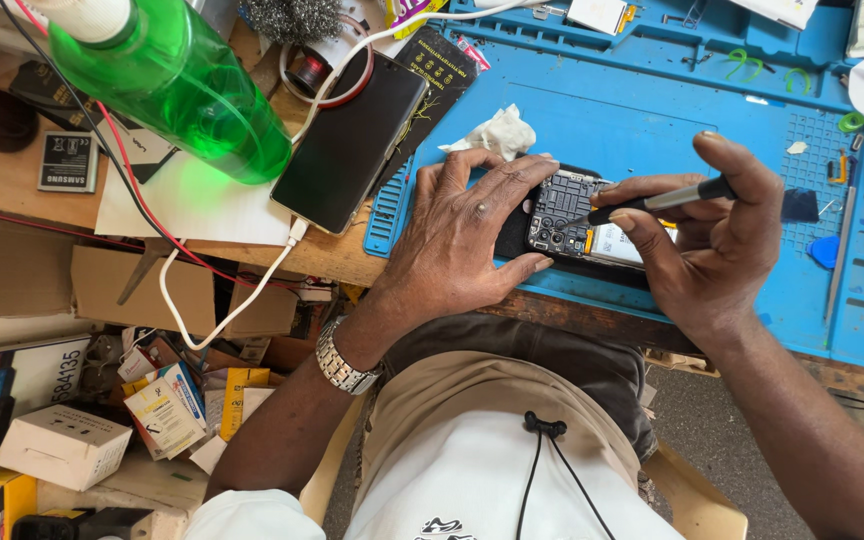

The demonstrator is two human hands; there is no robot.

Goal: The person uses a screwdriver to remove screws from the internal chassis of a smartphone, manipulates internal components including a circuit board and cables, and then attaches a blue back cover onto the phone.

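The opened phone (580, 222) lies back-up on the blue repair mat (652, 110), close to the mat's near edge, its cover off so that the dark circuit board and part of a pale battery show. The left hand (457, 240) rests over the phone's left end, fingers (497, 180) spread along its upper edge and the thumb curled against its lower edge, pinning it to the mat. The right hand (697, 235) comes in from the right, its fingers closed in a pen grip around a slim screwdriver (657, 202) with a silvery shaft and a black handle; the tip touches the board near the phone's middle. A crumpled white tissue (495, 133) sits on the mat just behind the left hand. Left of the mat, a second phone with a dark screen (350, 145) lies tilted on the wooden desk (12, 175), a white cable (227, 318) plugged into its lower end and looping down past the desk's edge. Farther left a green plastic bottle (177, 85) leans across the view (close to the camera and blurred). A metal wristwatch (340, 362) circles the left wrist. Below the desk, on the left, small cardboard boxes (62, 445) and packets are piled.
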